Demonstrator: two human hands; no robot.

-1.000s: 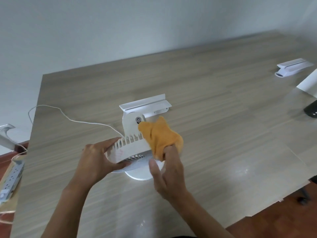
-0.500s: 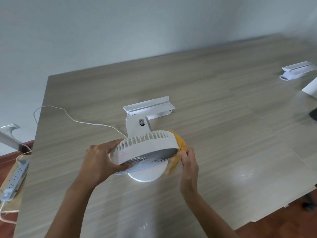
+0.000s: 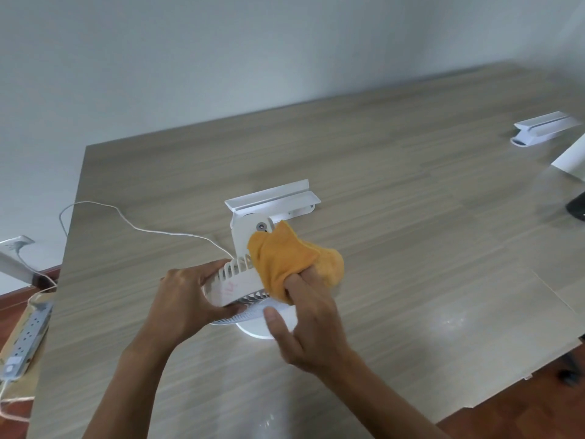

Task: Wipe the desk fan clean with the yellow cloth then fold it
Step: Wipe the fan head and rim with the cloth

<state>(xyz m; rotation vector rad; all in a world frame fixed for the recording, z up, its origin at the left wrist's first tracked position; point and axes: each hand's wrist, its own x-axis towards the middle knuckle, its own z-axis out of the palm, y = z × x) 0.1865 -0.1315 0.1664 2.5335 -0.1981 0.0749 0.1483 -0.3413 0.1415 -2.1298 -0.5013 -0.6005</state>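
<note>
Both hands work the desk fan point(image 3: 235, 285), which stands mid-counter point(image 3: 411, 248). Left hand point(image 3: 186, 299) grips the tilted grille's left rim; right hand point(image 3: 304, 324) holds the bunched yellow cloth point(image 3: 285, 261), fingers curled into it, against the grille's right side.

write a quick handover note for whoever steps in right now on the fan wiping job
Left hand: grips the left side of the fan head, steadying it.
Right hand: fingers tucked into the yellow cloth, pressing it on the right of the fan head.
Fan stands on its round base near the front of the table, its cord trailing off left.
Done: wiping is under way.
Left: finish wiping, then fold the cloth.
</note>
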